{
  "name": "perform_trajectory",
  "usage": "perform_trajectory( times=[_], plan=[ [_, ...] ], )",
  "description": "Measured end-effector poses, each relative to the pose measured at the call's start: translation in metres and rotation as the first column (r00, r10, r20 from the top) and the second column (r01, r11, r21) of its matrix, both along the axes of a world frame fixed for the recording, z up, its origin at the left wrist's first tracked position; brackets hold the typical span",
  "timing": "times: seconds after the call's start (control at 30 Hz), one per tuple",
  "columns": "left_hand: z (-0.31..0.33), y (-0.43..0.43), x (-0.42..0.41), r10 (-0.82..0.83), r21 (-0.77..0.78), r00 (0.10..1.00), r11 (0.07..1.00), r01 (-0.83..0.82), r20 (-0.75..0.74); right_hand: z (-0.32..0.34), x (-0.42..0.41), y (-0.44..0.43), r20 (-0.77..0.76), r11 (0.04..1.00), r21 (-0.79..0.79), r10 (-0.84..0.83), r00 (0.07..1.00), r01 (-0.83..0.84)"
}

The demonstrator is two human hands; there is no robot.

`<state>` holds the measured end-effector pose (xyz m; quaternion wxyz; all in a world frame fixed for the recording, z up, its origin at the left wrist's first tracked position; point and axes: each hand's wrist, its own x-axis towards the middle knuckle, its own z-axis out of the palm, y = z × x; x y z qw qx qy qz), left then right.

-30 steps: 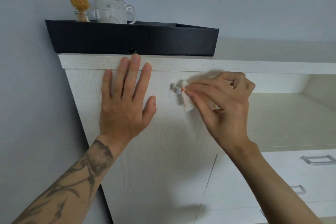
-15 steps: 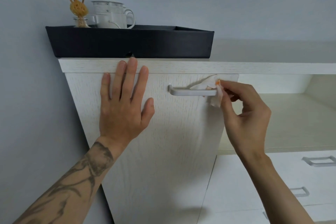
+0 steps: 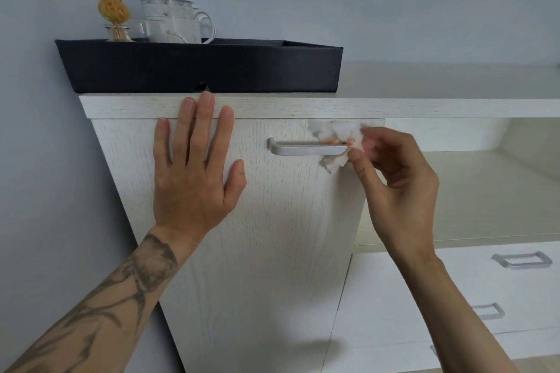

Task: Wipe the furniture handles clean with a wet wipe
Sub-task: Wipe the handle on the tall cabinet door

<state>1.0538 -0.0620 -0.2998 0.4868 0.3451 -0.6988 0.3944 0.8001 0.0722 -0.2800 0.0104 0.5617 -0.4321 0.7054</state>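
Head view, centre frame: pinches the orange-stained wet wipe (image 3: 336, 136) in the right hand (image 3: 400, 188) at the right end of the door handle (image 3: 303, 149), presses the left hand (image 3: 194, 179) flat, fingers straight, on the door (image 3: 272, 251). Seemingly leaves two drawer handles (image 3: 521, 260), lower right, unwiped.

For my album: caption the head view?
Right hand pinches a stained wet wipe on the cabinet handle; left hand lies flat on the door.

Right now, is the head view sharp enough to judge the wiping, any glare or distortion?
Head view: soft, even light, no glare; wet wipe slightly blurred at the handle's right end; left hand sharp; wide-angle lens makes the cabinet door taper downward.
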Motion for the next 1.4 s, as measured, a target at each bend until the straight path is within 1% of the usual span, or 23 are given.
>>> perform_trajectory(
  times=[0.07,0.17,0.2,0.3,0.33,0.43,0.47,0.53,0.6,0.73,0.77,1.03,1.1,1.27,1.33,1.4],
  plan=[
    [0.0,-0.001,0.0,0.002,-0.002,1.0,1.0,-0.002,0.0,0.0,0.005,-0.003,0.021,0.999,-0.005,0.042,0.999,-0.042],
    [0.0,-0.001,0.001,0.006,0.003,1.0,1.0,-0.006,-0.005,-0.005,0.013,-0.003,0.075,0.997,-0.072,0.03,0.997,-0.025],
    [0.0,-0.001,0.001,0.005,0.003,1.0,1.0,-0.005,-0.005,-0.008,0.014,-0.003,0.064,0.996,-0.089,0.018,0.998,-0.012],
    [0.0,-0.001,0.0,0.002,-0.003,1.0,1.0,-0.002,0.001,-0.014,0.02,0.002,-0.065,0.996,-0.088,-0.024,0.998,0.018],
    [0.0,-0.001,0.0,0.002,-0.002,1.0,1.0,-0.002,0.001,-0.014,0.021,0.003,-0.048,0.996,-0.085,-0.012,0.999,0.008],
    [-0.001,-0.001,0.0,0.005,-0.005,1.0,1.0,-0.005,-0.003,-0.004,0.015,0.005,0.167,0.995,-0.083,0.073,0.983,-0.06],
    [0.0,-0.001,0.0,0.003,-0.006,1.0,1.0,-0.003,-0.004,-0.001,0.012,0.004,0.198,0.996,-0.061,0.07,0.978,-0.059],
    [0.0,-0.001,0.0,-0.002,-0.004,1.0,1.0,0.002,-0.004,0.003,0.008,0.003,0.193,1.0,-0.006,0.029,0.981,-0.029],
    [0.0,-0.001,0.0,-0.002,-0.002,1.0,1.0,0.002,-0.005,0.006,0.008,0.002,0.162,1.0,0.002,-0.001,0.987,0.0],
    [0.0,-0.001,0.001,-0.004,-0.011,1.0,1.0,0.004,-0.006,0.012,0.014,0.007,0.208,0.998,0.03,0.053,0.977,-0.06],
    [0.0,-0.001,0.0,-0.002,-0.01,1.0,1.0,0.002,-0.007,0.013,0.016,0.007,0.212,0.998,0.037,0.045,0.976,-0.054],
    [0.001,-0.001,0.001,-0.003,-0.004,1.0,1.0,0.003,-0.003,0.014,0.03,0.009,0.117,0.987,0.002,-0.162,0.98,0.162],
    [0.001,-0.001,0.001,-0.002,-0.004,1.0,1.0,0.002,-0.005,0.013,0.03,0.01,0.098,0.982,0.003,-0.188,0.977,0.189],
    [0.0,0.0,0.0,-0.003,0.002,1.0,1.0,0.003,-0.005,0.014,0.023,0.015,-0.043,0.974,0.021,-0.225,0.973,0.226],
    [0.0,-0.001,0.0,-0.001,0.003,1.0,1.0,0.001,-0.005,0.014,0.023,0.013,-0.055,0.97,0.02,-0.243,0.969,0.244],
    [-0.001,0.0,0.0,-0.002,0.001,1.0,1.0,0.002,-0.003,0.012,0.025,0.012,-0.034,0.965,-0.012,-0.264,0.964,0.263]
  ],
)
